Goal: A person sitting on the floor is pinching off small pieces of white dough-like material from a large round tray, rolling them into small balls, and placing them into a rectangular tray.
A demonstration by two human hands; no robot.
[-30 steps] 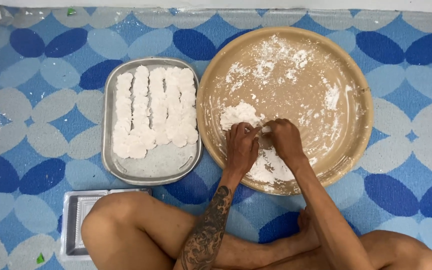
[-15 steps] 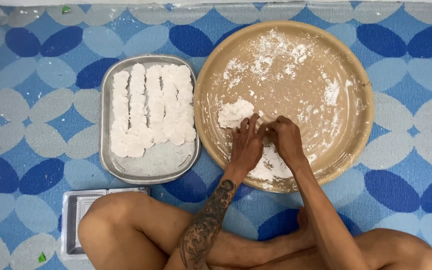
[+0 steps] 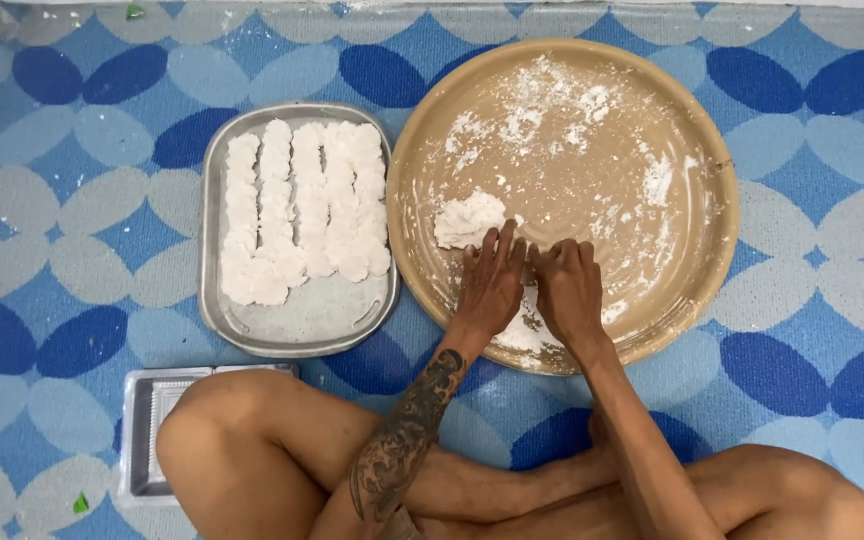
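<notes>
Where our hands meet in the round tan tray point(image 3: 697, 290), we log: left hand point(image 3: 490, 285) flat, fingers spread, touching the dough lump point(image 3: 469, 219); right hand point(image 3: 569, 290) curled, pressing dough beneath; metal tray point(image 3: 302, 325) of white pieces point(image 3: 302, 210) beside.

Bright, even overhead light; soft shadows — focus fairly sharp throughout.

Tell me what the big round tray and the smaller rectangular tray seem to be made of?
The round tray looks like matte tan plastic or clay, hard to tell; its surface is dull and floury. The rectangular tray looks like metal: grey, shiny, with a rolled rim.
</notes>
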